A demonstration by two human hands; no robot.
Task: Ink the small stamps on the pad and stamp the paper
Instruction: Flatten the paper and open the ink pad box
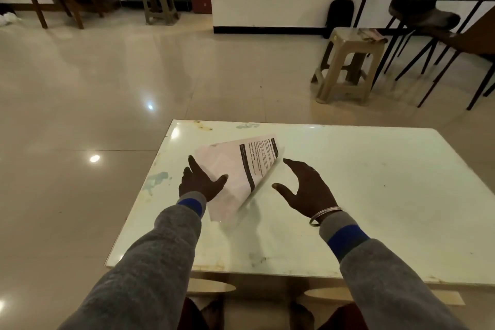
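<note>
Resting flat against the near-left part of the printed paper sheet [230, 169], the left hand [199, 183] has its fingers straight and its thumb laid across the page. This looks like a way to pin the sheet so it cannot slide on the glossy white table [375, 195]. The paper lies toward the far-left middle of the tabletop. It is not lying flat: a flap carrying dark bars and lines of print is turned over on its right side, and the shadow along the near-right edge suggests that edge stands a little off the surface. The right hand [305, 190], with a metal bangle [324, 215] at the wrist, is open with the fingers loosely spread and gently curved. It holds nothing and sits just beside the paper without touching it, probably poised to smooth or unfold the flap. No stamps and no ink pad show anywhere on the table, so inking has not begun; judging by this, the step in hand is laying the sheet out ready to take prints. A glossy top and a springy fold mean the page may creep or curl back unless it is held down.
</note>
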